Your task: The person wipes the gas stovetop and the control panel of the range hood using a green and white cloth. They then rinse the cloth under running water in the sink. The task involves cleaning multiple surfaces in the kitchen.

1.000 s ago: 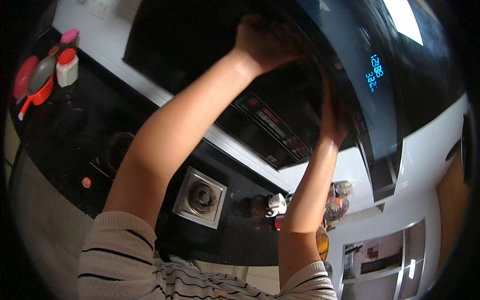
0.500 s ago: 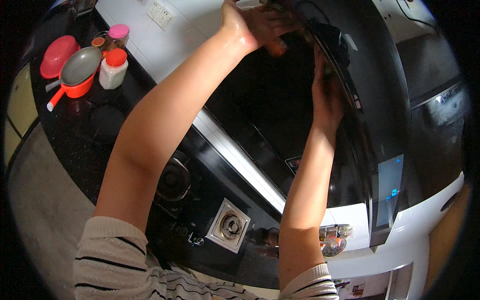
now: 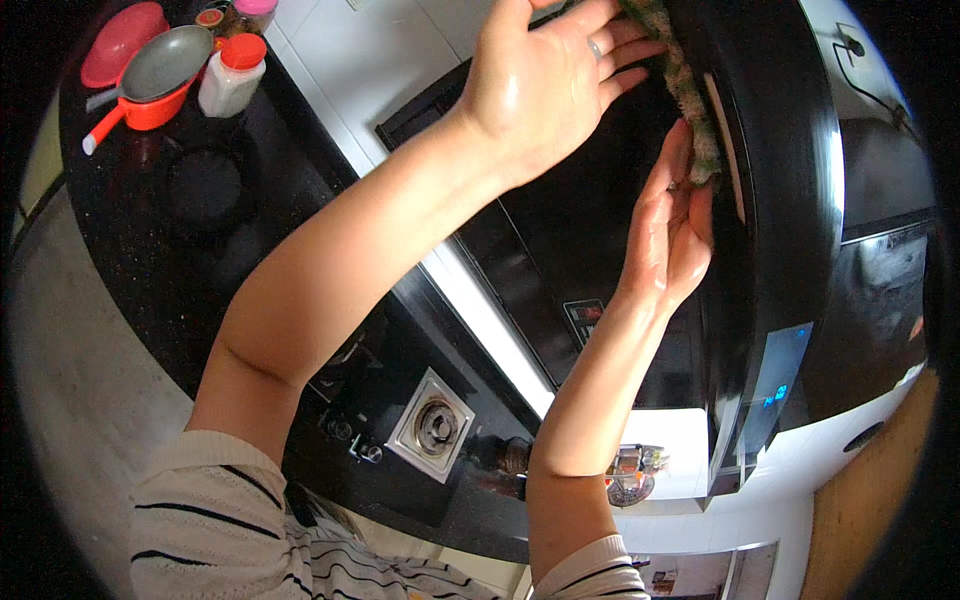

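A fuzzy green-and-tan cloth [image 3: 680, 85] lies bunched lengthwise along the edge of the black range hood [image 3: 770, 200]. My right hand [image 3: 668, 240], palm showing and wet, has its thumb and fingers around the cloth's lower end. Further up and to the left is my left hand [image 3: 540, 95], wet too, with a ring on one finger. Its fingers are stretched out and apart, their tips against the cloth's upper part. The thumb tip runs to the top edge, where a small reddish bit shows that I cannot make out.
Below lies a black counter with a gas burner [image 3: 437, 425]. At the far left sit a grey pan [image 3: 165, 65] on an orange-red pot [image 3: 155, 110], a pink-red basin [image 3: 120, 45] and a red-lidded jar [image 3: 232, 80]. A lit display panel [image 3: 775, 385] is on the hood.
Both hands appear lower in the picture, the left one clearly nearer. The cloth, dark and blurred before, now shows plainly along the hood's edge. The whole view has shifted slightly.
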{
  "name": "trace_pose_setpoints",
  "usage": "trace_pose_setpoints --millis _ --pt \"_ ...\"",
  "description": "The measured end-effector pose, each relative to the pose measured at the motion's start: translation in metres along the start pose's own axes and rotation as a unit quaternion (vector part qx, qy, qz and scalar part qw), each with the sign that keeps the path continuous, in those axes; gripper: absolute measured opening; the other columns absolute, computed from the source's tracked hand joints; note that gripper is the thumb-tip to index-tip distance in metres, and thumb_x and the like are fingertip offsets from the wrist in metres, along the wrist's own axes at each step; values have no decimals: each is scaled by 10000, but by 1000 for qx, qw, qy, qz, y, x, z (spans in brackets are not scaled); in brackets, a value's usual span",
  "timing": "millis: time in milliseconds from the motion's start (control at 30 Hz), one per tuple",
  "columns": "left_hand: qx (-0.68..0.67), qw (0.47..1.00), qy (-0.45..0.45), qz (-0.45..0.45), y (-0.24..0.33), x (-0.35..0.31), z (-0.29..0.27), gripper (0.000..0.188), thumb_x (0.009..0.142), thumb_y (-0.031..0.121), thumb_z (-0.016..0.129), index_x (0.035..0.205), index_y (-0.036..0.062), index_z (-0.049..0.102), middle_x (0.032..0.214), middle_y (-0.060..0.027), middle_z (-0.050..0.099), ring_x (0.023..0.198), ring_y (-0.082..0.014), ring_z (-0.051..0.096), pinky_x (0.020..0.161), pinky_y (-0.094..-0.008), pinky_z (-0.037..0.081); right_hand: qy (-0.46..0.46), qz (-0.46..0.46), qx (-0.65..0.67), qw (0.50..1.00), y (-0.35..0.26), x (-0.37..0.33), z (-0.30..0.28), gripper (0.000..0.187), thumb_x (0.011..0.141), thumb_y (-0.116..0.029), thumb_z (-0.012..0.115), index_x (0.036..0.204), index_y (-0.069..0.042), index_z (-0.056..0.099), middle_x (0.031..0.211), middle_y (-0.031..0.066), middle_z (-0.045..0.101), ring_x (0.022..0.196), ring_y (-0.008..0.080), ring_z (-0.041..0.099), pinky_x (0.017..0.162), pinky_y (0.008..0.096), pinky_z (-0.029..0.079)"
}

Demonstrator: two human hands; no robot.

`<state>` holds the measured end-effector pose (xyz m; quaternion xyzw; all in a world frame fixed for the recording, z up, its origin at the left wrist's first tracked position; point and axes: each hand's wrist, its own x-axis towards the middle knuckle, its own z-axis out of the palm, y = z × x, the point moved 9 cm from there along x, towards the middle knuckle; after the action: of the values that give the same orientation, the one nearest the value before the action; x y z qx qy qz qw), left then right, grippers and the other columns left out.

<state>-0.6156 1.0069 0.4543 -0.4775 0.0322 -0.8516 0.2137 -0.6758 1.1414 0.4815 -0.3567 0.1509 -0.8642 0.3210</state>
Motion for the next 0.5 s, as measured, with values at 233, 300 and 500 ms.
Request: trace_pose_setpoints --millis 233,300,500 --pt "-7 998 3 54 -80 -42 31 362 914 369 393 1144 99 470 1234 -62 483 1179 -193 432 1074 -361 248 41 27 100 994 -36 -68 13 502 913 62 365 1400 117 260 1486 246 270 1386 345 271 1169 453 262" --pt "74 993 9 88 -106 -47 46 600 909 422 326 1379 50 334 1343 -80 442 1273 -253 369 1138 -399 184 54 32 70 996 -53 -89 21 492 920 56 353 1399 119 261 1484 254 265 1388 348 265 1170 461 257" --pt "69 995 41 63 -225 -88 44 418 900 412 343 1148 87 431 1283 -71 467 1218 -214 406 1088 -359 235 112 16 40 993 -156 -164 8 476 940 37 351 1407 92 277 1482 229 291 1384 347 275 1164 467 265"
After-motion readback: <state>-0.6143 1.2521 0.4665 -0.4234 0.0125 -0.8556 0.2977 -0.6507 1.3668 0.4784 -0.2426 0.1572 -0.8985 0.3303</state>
